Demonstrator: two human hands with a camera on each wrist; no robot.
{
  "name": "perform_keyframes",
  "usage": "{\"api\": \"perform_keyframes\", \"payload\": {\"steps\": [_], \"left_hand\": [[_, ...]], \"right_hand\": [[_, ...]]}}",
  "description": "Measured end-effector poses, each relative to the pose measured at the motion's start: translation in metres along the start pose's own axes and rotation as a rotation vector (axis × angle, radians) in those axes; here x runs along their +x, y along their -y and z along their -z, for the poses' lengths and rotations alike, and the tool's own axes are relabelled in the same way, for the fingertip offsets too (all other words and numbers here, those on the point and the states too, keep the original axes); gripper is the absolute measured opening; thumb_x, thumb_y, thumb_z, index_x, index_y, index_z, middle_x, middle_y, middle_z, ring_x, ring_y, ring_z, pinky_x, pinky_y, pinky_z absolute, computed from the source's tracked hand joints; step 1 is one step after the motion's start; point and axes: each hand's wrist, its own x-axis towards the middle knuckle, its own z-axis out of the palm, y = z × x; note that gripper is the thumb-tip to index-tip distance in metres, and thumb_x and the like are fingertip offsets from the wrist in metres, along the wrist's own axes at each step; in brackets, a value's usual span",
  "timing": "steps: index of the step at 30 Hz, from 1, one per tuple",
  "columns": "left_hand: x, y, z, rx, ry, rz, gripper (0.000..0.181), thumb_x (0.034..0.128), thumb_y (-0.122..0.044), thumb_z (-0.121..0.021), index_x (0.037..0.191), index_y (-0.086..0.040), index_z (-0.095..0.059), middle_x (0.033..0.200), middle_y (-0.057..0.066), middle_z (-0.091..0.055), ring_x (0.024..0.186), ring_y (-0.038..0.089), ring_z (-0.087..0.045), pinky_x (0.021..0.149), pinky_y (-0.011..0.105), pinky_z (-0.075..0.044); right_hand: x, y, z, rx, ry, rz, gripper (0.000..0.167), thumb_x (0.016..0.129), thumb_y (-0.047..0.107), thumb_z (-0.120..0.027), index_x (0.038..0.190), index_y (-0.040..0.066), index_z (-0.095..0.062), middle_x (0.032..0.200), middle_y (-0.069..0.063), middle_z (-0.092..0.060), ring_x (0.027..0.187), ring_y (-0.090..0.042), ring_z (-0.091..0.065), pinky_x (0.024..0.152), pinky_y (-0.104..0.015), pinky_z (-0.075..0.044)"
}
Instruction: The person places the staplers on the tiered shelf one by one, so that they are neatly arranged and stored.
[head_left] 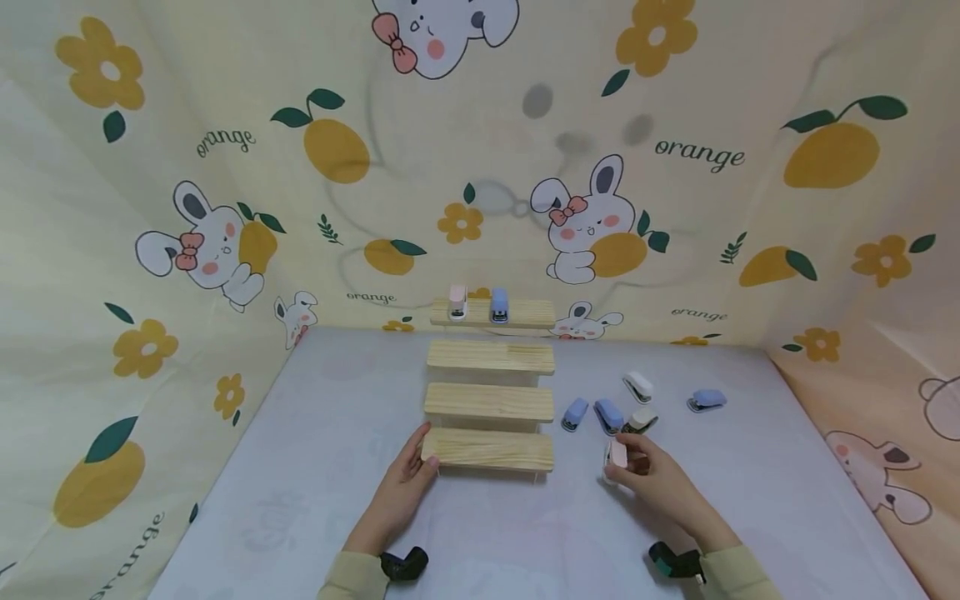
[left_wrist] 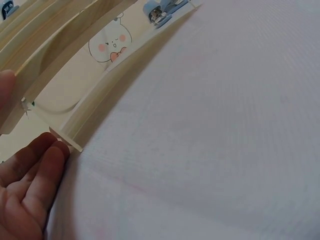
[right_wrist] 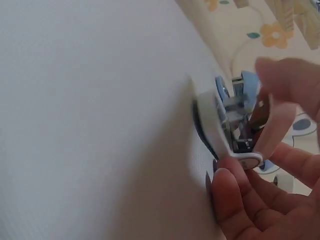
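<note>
A wooden tiered rack (head_left: 487, 450) stands mid-table, with a pink stapler (head_left: 457, 302) and a blue stapler (head_left: 499, 305) on its top tier. My left hand (head_left: 402, 492) holds the left end of the lowest tier; in the left wrist view the fingers (left_wrist: 37, 175) touch the rack's end near the table. To the right of the rack, my right hand (head_left: 660, 479) grips a pink and white stapler (head_left: 617, 457) between thumb and fingers. The right wrist view shows this stapler (right_wrist: 215, 122) on its side, close to the tabletop, in the hand (right_wrist: 270, 195).
Right of the rack lie blue staplers (head_left: 575, 414) (head_left: 608, 416), a white stapler (head_left: 638, 387) and another pale one (head_left: 641, 420). Farther right is one more blue stapler (head_left: 707, 400). A patterned cloth (head_left: 487, 167) hangs behind the table (head_left: 300, 467).
</note>
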Motion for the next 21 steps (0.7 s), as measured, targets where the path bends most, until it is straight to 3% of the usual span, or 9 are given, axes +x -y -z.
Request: {"api": "perform_keyframes", "payload": {"steps": [6, 14, 21], "left_hand": [[0.0, -0.002, 0.0, 0.017, -0.01, 0.01, 0.062, 0.0996, -0.026, -0.056, 0.154, -0.018, -0.027, 0.155, 0.01, -0.028, 0.141, 0.026, -0.028, 0.114, 0.041, -0.025], [-0.001, -0.002, 0.001, 0.036, -0.006, 0.006, 0.062, 0.0996, -0.026, -0.056, 0.154, -0.018, -0.027, 0.155, 0.012, -0.028, 0.14, 0.028, -0.028, 0.114, 0.043, -0.025], [0.009, 0.022, 0.001, 0.021, -0.006, -0.017, 0.062, 0.0993, -0.031, -0.056, 0.154, -0.027, -0.026, 0.156, 0.008, -0.025, 0.141, 0.024, -0.026, 0.114, 0.04, -0.023]], "right_hand": [[-0.001, 0.013, 0.003, 0.01, -0.012, 0.015, 0.069, 0.085, 0.048, -0.071, 0.14, 0.014, -0.046, 0.129, -0.011, -0.053, 0.1, -0.021, -0.057, 0.075, -0.031, -0.052], [-0.002, 0.053, 0.028, 0.018, -0.072, 0.19, 0.066, 0.087, 0.047, -0.069, 0.141, 0.016, -0.044, 0.127, -0.01, -0.051, 0.102, -0.026, -0.06, 0.076, -0.031, -0.053], [0.013, 0.09, 0.04, 0.118, -0.108, 0.273, 0.068, 0.09, 0.044, -0.067, 0.145, 0.017, -0.037, 0.132, -0.011, -0.046, 0.105, -0.029, -0.057, 0.076, -0.033, -0.054]]}}
